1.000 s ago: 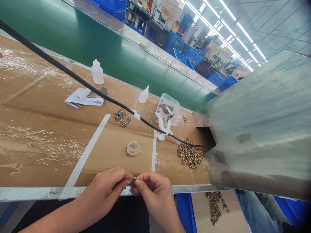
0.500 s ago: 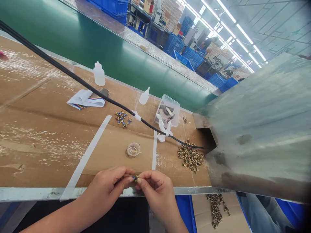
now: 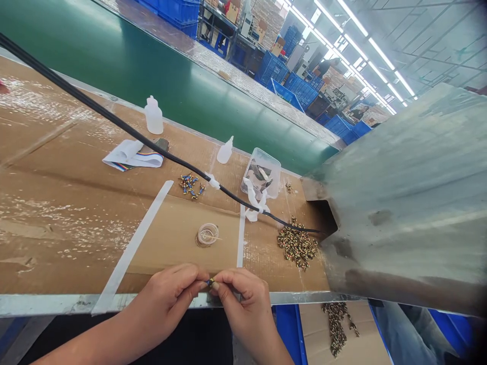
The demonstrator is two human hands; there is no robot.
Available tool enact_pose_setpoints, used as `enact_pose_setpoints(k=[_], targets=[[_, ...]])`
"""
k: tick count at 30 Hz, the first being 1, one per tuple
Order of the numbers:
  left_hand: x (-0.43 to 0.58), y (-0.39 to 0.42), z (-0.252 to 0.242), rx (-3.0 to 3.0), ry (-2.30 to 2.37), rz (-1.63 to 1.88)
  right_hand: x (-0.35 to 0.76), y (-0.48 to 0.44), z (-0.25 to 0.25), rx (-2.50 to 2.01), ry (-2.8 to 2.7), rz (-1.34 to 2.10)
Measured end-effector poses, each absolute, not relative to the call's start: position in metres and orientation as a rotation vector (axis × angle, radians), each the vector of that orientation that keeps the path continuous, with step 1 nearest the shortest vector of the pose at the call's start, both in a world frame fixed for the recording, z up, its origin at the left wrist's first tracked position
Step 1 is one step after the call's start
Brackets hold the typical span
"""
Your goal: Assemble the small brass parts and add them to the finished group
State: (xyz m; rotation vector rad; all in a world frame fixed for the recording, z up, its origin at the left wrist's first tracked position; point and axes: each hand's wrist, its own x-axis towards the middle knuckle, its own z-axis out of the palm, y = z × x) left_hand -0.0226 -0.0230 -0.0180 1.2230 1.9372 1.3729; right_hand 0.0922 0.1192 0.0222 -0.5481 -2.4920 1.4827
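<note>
Between the fingertips of both hands is a small blue and yellow piece (image 3: 210,282), held just above the table's front edge. My left hand (image 3: 173,294) pinches its blue end, and my right hand (image 3: 243,294) pinches the yellow end. Beyond the hands stands a small clear cup (image 3: 207,234) with a thin stick in it. A small group of blue and yellow pieces (image 3: 191,185) lies farther back. On the right is a large heap of small dark and gold pieces (image 3: 297,244).
Two white bottles (image 3: 153,116), a folded cloth (image 3: 133,154) and a clear tub (image 3: 262,172) stand along the back. A black cable (image 3: 182,161) crosses above the table. A metal panel (image 3: 411,203) rises at right, and a green belt (image 3: 167,76) runs behind.
Both hands keep their pinch on the small piece, which has shifted very slightly. The whole view has moved a little to the left.
</note>
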Motion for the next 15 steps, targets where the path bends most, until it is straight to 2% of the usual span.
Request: enact_pose_setpoints(k=[15], targets=[[-0.0244,-0.0228,-0.0159,1.251,1.929,1.317,0.0927,0.1228,0.022,-0.482,-2.524,1.457]])
